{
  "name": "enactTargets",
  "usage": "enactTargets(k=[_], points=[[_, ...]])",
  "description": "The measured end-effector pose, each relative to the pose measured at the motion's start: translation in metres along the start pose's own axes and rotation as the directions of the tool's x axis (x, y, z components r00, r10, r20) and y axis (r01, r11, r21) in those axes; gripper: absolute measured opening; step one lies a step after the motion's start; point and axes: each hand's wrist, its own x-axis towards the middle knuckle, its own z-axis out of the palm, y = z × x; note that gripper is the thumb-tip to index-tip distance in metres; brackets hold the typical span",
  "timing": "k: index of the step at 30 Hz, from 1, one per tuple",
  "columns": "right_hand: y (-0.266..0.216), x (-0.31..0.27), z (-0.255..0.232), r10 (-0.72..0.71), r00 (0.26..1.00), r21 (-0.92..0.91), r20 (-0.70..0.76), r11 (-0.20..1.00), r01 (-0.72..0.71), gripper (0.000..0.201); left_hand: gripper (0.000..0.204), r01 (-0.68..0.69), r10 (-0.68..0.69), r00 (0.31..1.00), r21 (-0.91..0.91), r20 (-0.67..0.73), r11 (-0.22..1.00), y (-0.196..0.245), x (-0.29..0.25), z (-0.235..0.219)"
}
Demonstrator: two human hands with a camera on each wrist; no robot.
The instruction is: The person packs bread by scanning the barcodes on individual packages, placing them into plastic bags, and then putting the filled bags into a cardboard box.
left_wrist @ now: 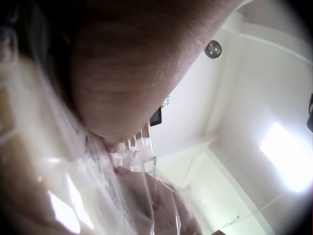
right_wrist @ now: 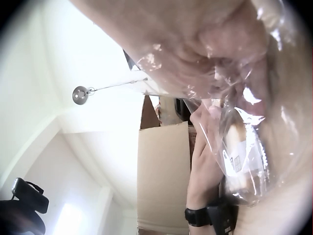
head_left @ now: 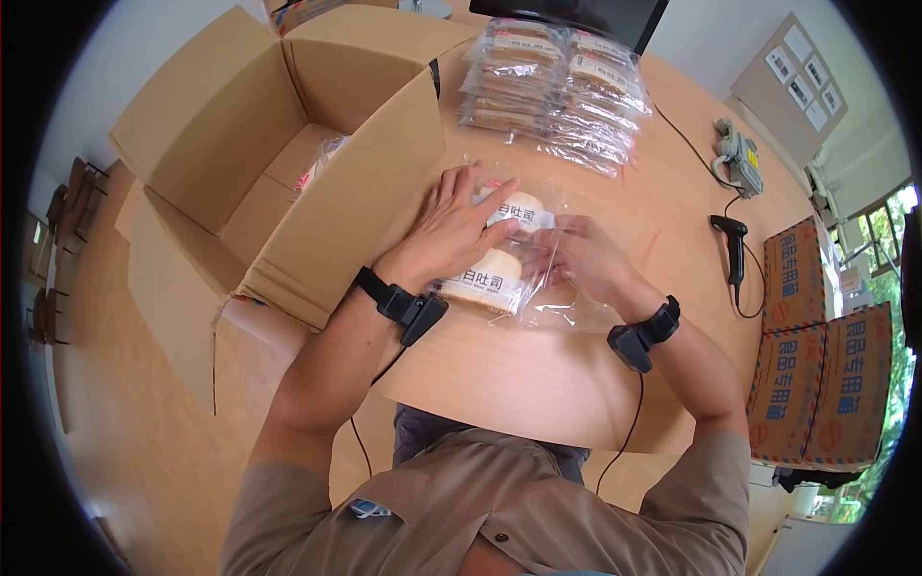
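Two packs of sliced white bread in clear plastic lie on the table, the far pack (head_left: 523, 213) above the near pack (head_left: 485, 280) in the head view. My left hand (head_left: 447, 226) rests on them from the left, its fingers long and spread toward the far pack. At their right side, my right hand (head_left: 584, 261) has curled fingers pinching the loose clear wrapper (head_left: 567, 307). Film covers part of that hand (right_wrist: 230, 54) in the right wrist view, with bread (right_wrist: 244, 156) beneath. The left wrist view shows the left palm (left_wrist: 117, 83) close over shiny wrapping (left_wrist: 73, 196).
An open cardboard box (head_left: 375, 182) stands at the left, a wrapped pack (head_left: 322, 161) inside. Stacked bread packs (head_left: 557, 91) lie at the back before a monitor (head_left: 586, 17). A barcode scanner (head_left: 735, 252), telephone (head_left: 738, 158) and printed cartons (head_left: 816, 384) are at the right.
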Motion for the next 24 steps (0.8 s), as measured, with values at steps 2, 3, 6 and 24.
enactTargets(k=[2, 3, 6, 24], points=[[0.001, -0.002, -0.001, 0.008, 1.0, 0.102, 0.026, 0.995, -0.01, 0.021, 0.06, -0.001, 0.001, 1.0, -0.001, -0.005, 1.0, 0.0, 0.0, 0.0], [0.002, -0.002, -0.001, 0.008, 1.0, 0.102, 0.026, 0.995, -0.011, 0.021, 0.059, 0.002, -0.002, 1.0, 0.002, 0.0, 1.0, 0.0, 0.0, 0.0], [0.005, -0.001, -0.004, -0.032, 0.998, 0.061, 0.053, 0.998, 0.029, 0.016, 0.059, 0.003, -0.003, 1.0, 0.003, 0.004, 1.0, 0.001, 0.0, -0.001], [0.029, -0.014, -0.039, -0.137, 0.984, 0.02, -0.117, 0.99, 0.14, 0.014, 0.063, 0.008, -0.009, 1.0, 0.058, 0.022, 0.998, -0.002, 0.0, -0.002]])
